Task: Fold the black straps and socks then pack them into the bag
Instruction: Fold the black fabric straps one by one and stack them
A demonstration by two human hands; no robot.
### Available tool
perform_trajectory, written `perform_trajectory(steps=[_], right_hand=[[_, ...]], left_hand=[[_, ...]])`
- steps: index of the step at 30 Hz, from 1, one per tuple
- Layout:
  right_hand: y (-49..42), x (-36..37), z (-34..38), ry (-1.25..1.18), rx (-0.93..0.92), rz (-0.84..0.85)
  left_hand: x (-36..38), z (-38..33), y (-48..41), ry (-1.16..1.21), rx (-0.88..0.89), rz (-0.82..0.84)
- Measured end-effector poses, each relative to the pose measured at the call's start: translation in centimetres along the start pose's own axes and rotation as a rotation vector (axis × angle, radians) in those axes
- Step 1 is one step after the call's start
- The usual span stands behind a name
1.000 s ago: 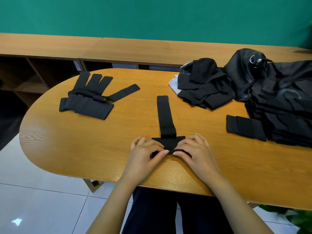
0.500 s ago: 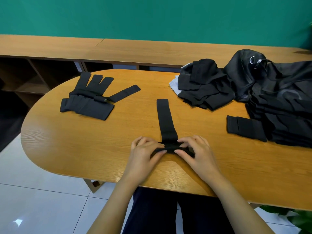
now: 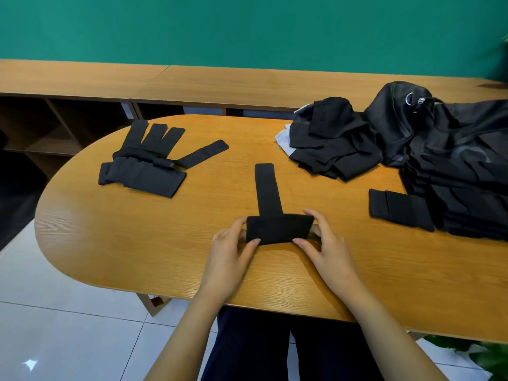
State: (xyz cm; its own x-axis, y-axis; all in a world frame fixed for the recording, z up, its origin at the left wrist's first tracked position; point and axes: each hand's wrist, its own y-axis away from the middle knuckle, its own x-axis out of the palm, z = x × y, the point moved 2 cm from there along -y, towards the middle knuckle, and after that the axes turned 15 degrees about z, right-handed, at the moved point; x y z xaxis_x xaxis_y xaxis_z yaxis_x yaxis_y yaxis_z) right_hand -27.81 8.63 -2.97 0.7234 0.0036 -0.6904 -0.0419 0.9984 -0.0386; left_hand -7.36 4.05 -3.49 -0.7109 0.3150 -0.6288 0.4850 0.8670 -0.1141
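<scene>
Head view, looking down on an oval wooden worktop (image 3: 137, 235). Both hands meet near its front edge on a black strap (image 3: 279, 229). The near end of this strap is folded into a broad flat band lying crosswise. The left hand (image 3: 226, 255) pinches the band's left end between thumb and fingers, and the right hand (image 3: 328, 250) pinches the right end likewise, so each grip is narrow and closed on the cloth. The unfolded remainder of the strap runs straight away from the person, flat on the wood, from under the band's far edge. Whether the band is lifted slightly or rests on the surface cannot be told from this angle.

At far left lies a set of black straps (image 3: 143, 171), with narrow ends fanned toward the wall above a wider folded piece. At far right, a pile of dark cloth (image 3: 332, 144) touches a black bag (image 3: 445, 160) that bears a metal ring near its top. A folded black piece (image 3: 398, 209) lies against the bag's near left edge.

Behind the worktop stands a long wooden shelf unit (image 3: 220, 83) against a green wall (image 3: 247, 28). White floor tiles (image 3: 68, 339) show below.
</scene>
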Motion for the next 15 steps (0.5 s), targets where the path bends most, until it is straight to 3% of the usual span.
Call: perform_trajectory(steps=[7, 15], right_hand=[[-0.05, -0.09, -0.24, 0.002, 0.032, -0.054], [-0.11, -0.08, -0.40, 0.159, 0.011, -0.090]], left_hand=[[-0.23, -0.40, 0.24, -0.063, -0.046, -0.136], [0.04, -0.37, 0.08, -0.223, -0.023, -0.064]])
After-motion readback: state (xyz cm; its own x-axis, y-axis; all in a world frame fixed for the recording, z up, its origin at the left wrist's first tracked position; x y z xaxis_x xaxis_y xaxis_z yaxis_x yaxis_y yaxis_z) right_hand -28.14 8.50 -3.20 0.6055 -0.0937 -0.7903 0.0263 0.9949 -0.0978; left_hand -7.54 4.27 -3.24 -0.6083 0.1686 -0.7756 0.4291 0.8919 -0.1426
